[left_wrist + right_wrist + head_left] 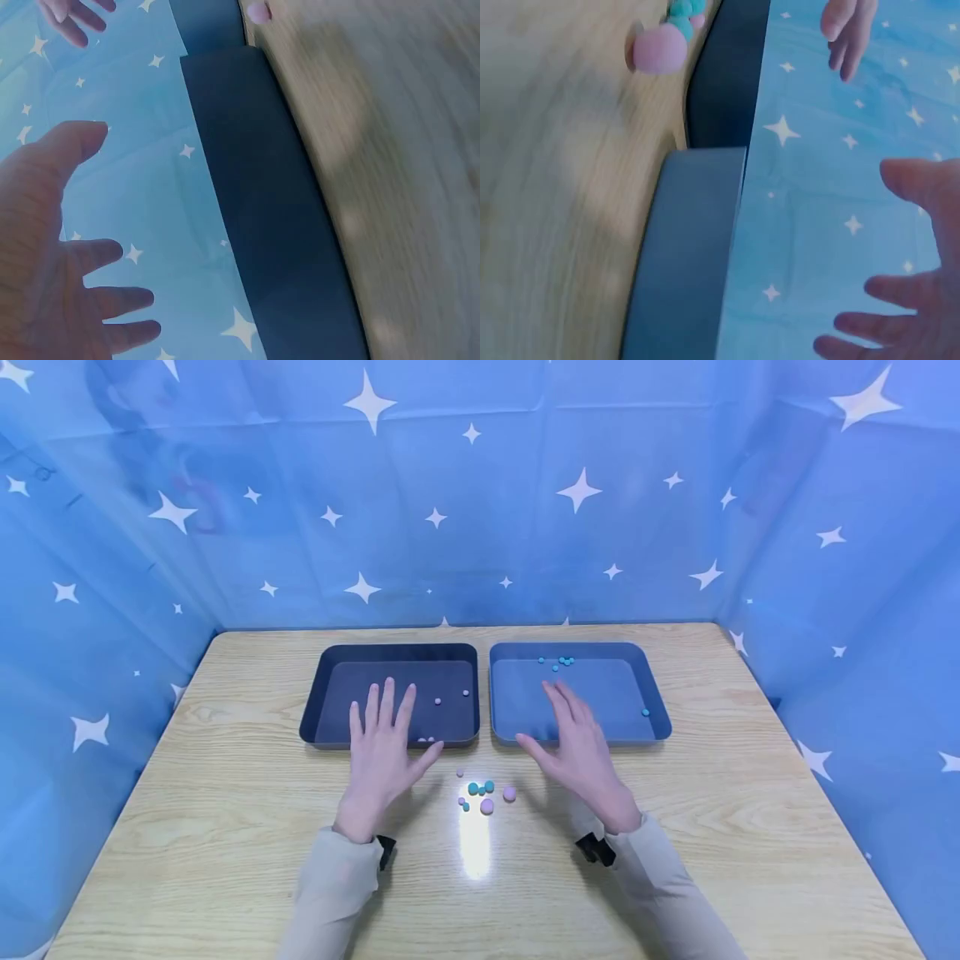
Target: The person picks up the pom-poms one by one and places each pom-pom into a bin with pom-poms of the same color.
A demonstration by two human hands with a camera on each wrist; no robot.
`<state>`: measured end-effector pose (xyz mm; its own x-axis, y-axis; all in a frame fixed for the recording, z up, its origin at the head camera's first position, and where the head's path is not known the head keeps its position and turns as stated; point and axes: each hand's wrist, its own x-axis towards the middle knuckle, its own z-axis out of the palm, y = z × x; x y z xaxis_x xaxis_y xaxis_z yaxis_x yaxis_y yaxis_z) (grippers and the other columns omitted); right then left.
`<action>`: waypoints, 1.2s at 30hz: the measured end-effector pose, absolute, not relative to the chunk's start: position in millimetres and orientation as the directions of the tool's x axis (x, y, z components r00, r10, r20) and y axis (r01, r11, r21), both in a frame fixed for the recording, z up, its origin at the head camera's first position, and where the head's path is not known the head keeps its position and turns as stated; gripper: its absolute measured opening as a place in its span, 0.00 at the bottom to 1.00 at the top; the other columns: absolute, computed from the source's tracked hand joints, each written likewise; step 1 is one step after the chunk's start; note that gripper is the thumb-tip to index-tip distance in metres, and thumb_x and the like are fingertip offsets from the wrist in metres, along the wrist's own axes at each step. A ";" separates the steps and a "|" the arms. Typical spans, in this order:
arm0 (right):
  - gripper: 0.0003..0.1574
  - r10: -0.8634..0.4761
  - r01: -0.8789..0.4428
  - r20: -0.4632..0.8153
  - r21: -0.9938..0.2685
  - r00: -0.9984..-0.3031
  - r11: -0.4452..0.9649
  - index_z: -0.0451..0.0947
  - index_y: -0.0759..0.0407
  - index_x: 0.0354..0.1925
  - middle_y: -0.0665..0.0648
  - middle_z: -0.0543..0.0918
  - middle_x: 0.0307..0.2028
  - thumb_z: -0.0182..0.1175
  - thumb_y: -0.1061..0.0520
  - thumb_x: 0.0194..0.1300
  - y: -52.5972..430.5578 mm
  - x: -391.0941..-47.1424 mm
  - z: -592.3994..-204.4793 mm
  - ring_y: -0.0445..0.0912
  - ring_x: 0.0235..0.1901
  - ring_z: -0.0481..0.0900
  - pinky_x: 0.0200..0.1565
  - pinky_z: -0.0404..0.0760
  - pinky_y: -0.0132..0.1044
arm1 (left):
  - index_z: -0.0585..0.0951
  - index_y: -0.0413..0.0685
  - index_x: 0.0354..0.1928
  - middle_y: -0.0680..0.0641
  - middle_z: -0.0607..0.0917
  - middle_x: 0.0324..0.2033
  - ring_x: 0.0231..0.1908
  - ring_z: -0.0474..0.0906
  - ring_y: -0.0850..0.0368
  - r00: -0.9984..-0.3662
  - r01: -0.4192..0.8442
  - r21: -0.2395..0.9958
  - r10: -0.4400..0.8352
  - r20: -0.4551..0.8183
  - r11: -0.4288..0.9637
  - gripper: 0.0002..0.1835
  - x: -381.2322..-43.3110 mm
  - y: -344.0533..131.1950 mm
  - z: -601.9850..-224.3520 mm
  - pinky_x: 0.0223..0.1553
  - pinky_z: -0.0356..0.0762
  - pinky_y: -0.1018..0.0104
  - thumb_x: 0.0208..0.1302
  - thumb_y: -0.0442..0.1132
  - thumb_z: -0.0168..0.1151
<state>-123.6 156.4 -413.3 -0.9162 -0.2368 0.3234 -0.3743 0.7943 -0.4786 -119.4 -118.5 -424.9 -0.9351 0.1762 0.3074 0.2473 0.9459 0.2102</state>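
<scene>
My left hand [382, 760] hovers over the front edge of the dark navy tray [337, 693], fingers spread and palm down, holding nothing. Across from it, my right hand [581, 752] is over the front of the blue tray [517, 693], its fingers extended and free of any object. Between the wrists, a loose group of small balls lies on the table: teal ones [489, 787] and lilac ones [487, 807] of differing sizes. Several small lilac balls [438, 701] are in the navy tray, while several teal balls [555, 668] lie in the blue tray.
The trays stand side by side with a narrow gap, near the back of the light wooden table [217, 793]. Blue curtains [480, 527] with white stars enclose the back and both sides. Dark wrist cameras [596, 849] sit below the hands.
</scene>
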 end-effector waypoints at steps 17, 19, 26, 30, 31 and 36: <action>0.38 -0.260 -0.512 0.449 -0.649 -0.855 0.563 0.69 0.73 0.55 0.68 0.76 0.50 0.72 0.63 0.46 148.0 -111.6 -435.5 0.59 0.49 0.75 0.49 0.77 0.50 | 0.73 0.36 0.56 0.35 0.76 0.54 0.55 0.69 0.37 -0.852 0.379 0.306 0.200 0.483 0.874 0.35 -120.5 -153.0 -436.5 0.57 0.63 0.42 0.47 0.45 0.72; 0.37 -0.262 -0.516 0.450 -0.665 -0.854 0.540 0.70 0.73 0.53 0.68 0.77 0.49 0.72 0.64 0.45 147.1 -110.4 -437.4 0.58 0.48 0.76 0.48 0.77 0.51 | 0.75 0.36 0.54 0.35 0.77 0.52 0.54 0.70 0.38 -0.851 0.385 0.321 0.199 0.486 0.865 0.33 -120.2 -156.3 -438.0 0.56 0.64 0.43 0.46 0.43 0.73; 0.33 -0.270 -0.419 0.326 -0.786 -0.906 0.455 0.71 0.73 0.50 0.69 0.78 0.44 0.71 0.68 0.45 143.2 -105.8 -443.0 0.59 0.44 0.77 0.46 0.79 0.50 | 0.77 0.34 0.49 0.36 0.80 0.45 0.47 0.73 0.38 -0.851 0.385 0.345 0.184 0.492 0.856 0.30 -118.3 -168.6 -444.5 0.50 0.69 0.44 0.41 0.38 0.75; 0.30 -0.287 -0.361 0.257 -0.835 -0.923 0.416 0.71 0.72 0.49 0.68 0.78 0.43 0.70 0.70 0.46 140.9 -103.9 -445.9 0.60 0.44 0.77 0.46 0.79 0.51 | 0.78 0.33 0.45 0.36 0.81 0.41 0.43 0.74 0.38 -0.833 0.406 0.339 0.191 0.519 0.848 0.26 -118.7 -174.8 -446.8 0.45 0.72 0.46 0.40 0.35 0.74; 0.30 -0.292 -0.352 0.245 -0.842 -0.924 0.408 0.71 0.72 0.49 0.68 0.78 0.43 0.70 0.70 0.46 140.4 -103.4 -446.4 0.60 0.44 0.77 0.47 0.78 0.52 | 0.78 0.33 0.44 0.36 0.81 0.40 0.42 0.74 0.38 -0.827 0.414 0.336 0.195 0.527 0.846 0.25 -119.2 -176.2 -447.3 0.44 0.72 0.47 0.40 0.34 0.74; 0.30 -0.325 -0.305 0.183 -0.873 -0.928 0.381 0.71 0.71 0.48 0.68 0.78 0.43 0.69 0.71 0.45 137.0 -100.9 -449.1 0.60 0.44 0.77 0.48 0.77 0.52 | 0.80 0.33 0.39 0.37 0.81 0.36 0.38 0.75 0.39 -0.804 0.442 0.317 0.213 0.556 0.839 0.21 -120.8 -183.4 -448.9 0.40 0.73 0.48 0.39 0.31 0.74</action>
